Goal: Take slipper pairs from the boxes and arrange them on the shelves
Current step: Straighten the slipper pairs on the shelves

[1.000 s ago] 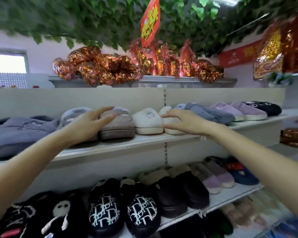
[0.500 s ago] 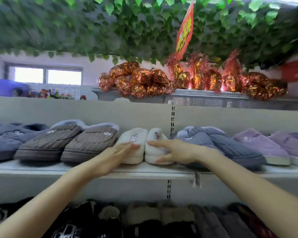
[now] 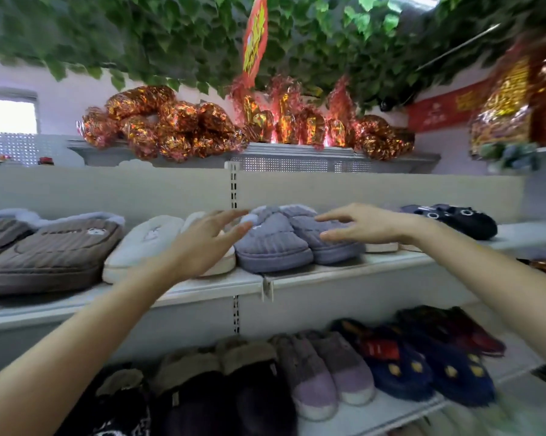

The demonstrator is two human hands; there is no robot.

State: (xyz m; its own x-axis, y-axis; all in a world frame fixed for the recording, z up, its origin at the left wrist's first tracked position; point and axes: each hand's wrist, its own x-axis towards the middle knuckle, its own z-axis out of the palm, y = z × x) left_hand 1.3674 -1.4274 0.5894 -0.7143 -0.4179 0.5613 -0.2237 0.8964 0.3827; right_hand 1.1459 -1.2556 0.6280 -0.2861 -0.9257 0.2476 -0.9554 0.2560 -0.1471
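A pair of blue-grey ribbed slippers (image 3: 284, 243) sits on the upper shelf (image 3: 328, 272), toes toward me. My left hand (image 3: 208, 240) hovers open at the pair's left side, partly covering a white slipper pair (image 3: 145, 243). My right hand (image 3: 363, 223) is open with fingers spread, over the right blue-grey slipper, fingertips close to or touching it. Neither hand grips anything. Brown ribbed slippers (image 3: 51, 253) lie at the left of the same shelf.
Black cat-face slippers (image 3: 457, 220) sit at the right end of the upper shelf. The lower shelf (image 3: 391, 413) holds dark, lilac (image 3: 322, 376) and navy (image 3: 416, 369) pairs. Foil-wrapped packs (image 3: 177, 127) fill the top ledge under hanging green leaves.
Both hands have left the white slippers and moved right to the blue-grey pair. The view has shifted right and down, showing the lower shelf again.
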